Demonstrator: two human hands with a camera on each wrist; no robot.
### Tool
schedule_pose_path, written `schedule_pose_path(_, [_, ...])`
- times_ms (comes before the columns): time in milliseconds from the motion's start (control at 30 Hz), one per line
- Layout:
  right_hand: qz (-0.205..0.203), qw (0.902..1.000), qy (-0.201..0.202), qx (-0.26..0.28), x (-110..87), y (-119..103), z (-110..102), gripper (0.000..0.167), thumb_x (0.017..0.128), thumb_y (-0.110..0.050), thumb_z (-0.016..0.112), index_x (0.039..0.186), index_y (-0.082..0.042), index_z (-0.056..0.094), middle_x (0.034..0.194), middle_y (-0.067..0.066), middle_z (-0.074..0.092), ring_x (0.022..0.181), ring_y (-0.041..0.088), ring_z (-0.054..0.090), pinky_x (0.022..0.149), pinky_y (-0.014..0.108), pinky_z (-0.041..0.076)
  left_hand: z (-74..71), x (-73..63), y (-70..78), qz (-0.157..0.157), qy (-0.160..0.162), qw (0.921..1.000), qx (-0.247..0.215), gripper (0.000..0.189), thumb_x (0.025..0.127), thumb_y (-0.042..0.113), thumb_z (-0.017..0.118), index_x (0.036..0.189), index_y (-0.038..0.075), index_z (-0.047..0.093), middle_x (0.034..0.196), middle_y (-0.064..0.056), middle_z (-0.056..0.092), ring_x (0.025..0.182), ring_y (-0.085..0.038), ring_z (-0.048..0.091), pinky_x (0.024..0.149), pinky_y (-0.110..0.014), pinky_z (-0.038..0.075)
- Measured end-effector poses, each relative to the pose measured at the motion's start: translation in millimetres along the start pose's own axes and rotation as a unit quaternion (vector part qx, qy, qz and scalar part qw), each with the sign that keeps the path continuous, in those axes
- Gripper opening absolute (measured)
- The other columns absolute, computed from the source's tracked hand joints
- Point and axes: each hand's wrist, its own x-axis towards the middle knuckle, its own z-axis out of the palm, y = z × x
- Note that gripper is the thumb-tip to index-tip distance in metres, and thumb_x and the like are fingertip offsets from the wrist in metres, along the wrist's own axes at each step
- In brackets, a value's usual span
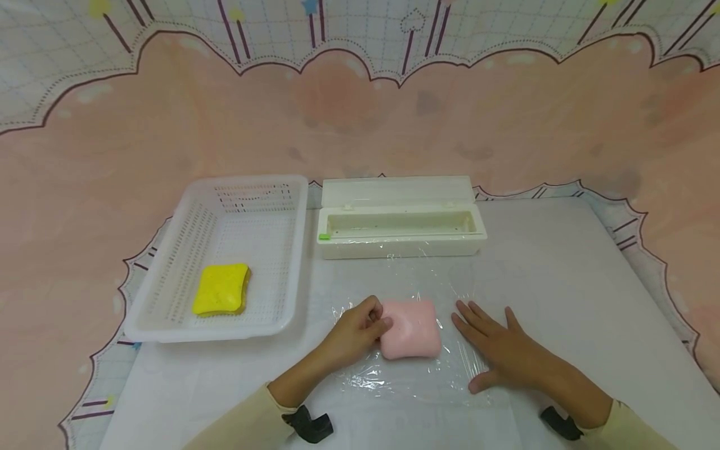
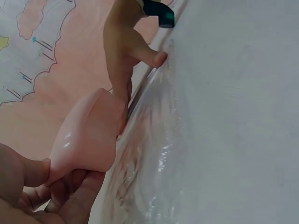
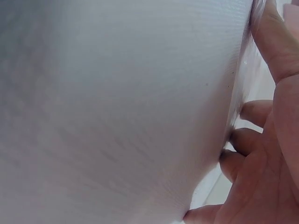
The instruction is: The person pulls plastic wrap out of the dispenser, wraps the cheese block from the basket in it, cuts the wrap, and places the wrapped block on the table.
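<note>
A pink, pillow-shaped block, smooth and glossy, is over a sheet of clear plastic wrap in the head view. My left hand pinches its left edge between thumb and curled fingers; the left wrist view shows the thumb on one face of the pink block and fingers underneath. To the right of the block, my right hand lies with fingers spread, its fingertips pressing the right part of the wrap, which creases beside the thumb. In the right wrist view the right fingertips meet the white surface.
Behind the wrap stands a long white wrap dispenser with its lid raised and a green slider at its left end. On the left a white perforated basket holds a yellow pillow-shaped block. A white cover lies over the table.
</note>
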Motion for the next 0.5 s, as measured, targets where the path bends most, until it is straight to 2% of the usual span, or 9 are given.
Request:
schedule_pose_path(167, [0.005, 1.0000, -0.004, 0.004, 0.7, -1.1, -2.1, 0.127, 0.061, -0.085, 0.068, 0.162, -0.018, 0.028, 0.171, 0.009, 0.019, 0.157, 0.040, 0.018, 0.109, 0.084, 0.010, 4.6, 3.0, -6.8, -0.004, -0.008, 1.0000, -0.004, 0.017, 0.103, 0.022, 0.060, 0.096, 0.010, 0.050, 0.073, 0.001, 0.056, 0.071, -0.011, 0.062, 0.066, -0.025, 0.057])
schedule_pose_path(300, [0.005, 1.0000, -0.003, 0.005, 1.5, -0.4, -1.3, 0.127, 0.061, -0.082, 0.071, 0.162, -0.019, 0.028, 0.171, 0.009, 0.019, 0.157, 0.040, 0.018, 0.109, 0.084, 0.010, 6.2, 4.5, -10.0, -0.008, -0.006, 0.9999, 0.006, 0.017, 0.103, 0.021, 0.060, 0.095, 0.011, 0.050, 0.073, 0.002, 0.056, 0.070, -0.010, 0.063, 0.066, -0.024, 0.056])
schedule_pose_path(500, [0.002, 0.9999, -0.003, 0.010, 1.0, -0.9, -2.1, 0.127, 0.061, -0.084, 0.069, 0.162, -0.017, 0.029, 0.171, 0.010, 0.019, 0.157, 0.040, 0.018, 0.109, 0.084, 0.010, 7.3, 5.7, -13.9, -0.008, -0.001, 0.9999, 0.006, 0.016, 0.103, 0.021, 0.060, 0.095, 0.012, 0.050, 0.071, 0.002, 0.054, 0.069, -0.010, 0.063, 0.065, -0.024, 0.057])
